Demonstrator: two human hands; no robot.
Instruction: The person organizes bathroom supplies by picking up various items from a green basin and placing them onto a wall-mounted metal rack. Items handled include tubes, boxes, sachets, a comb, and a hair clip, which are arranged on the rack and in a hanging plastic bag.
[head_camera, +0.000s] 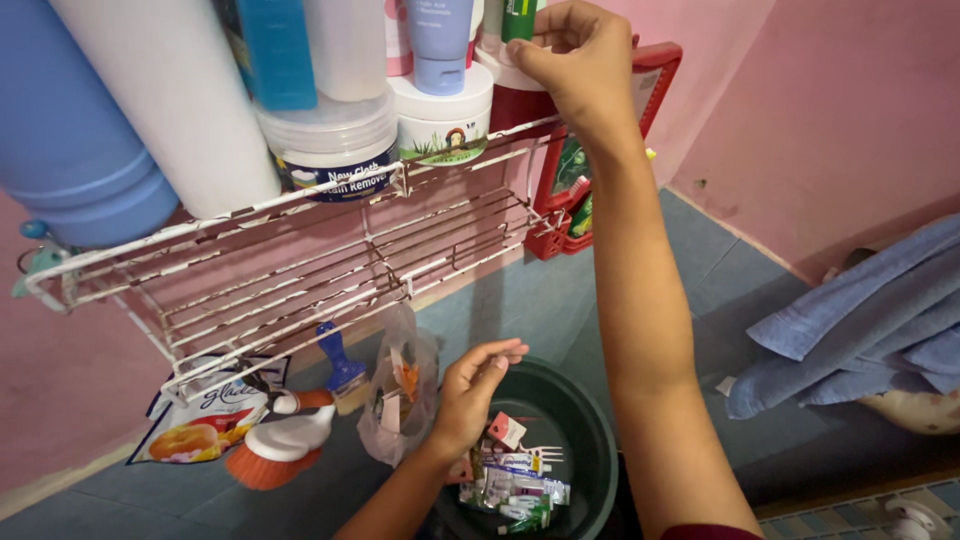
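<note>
My right hand (580, 62) reaches up to the top tier of a white wire rack (330, 255) on the pink wall, its fingers closed on a white-capped container (510, 68) beside a green tube (519, 18). My left hand (472, 395) hangs low over a dark round basin (590, 420) on the floor, fingers loosely curled, holding nothing I can see. The basin holds several small sachets and wrappers (515, 480). The rack's lower tier is bare wire.
Bottles and jars crowd the rack's top tier: a blue bottle (70, 150), a white one (175, 100), two tubs (330, 145). A red holder (575, 190) hangs at right. Below lie a clear plastic bag (400, 395), an orange brush (285, 445), a printed pouch (200, 425). Blue towels (860, 330) hang right.
</note>
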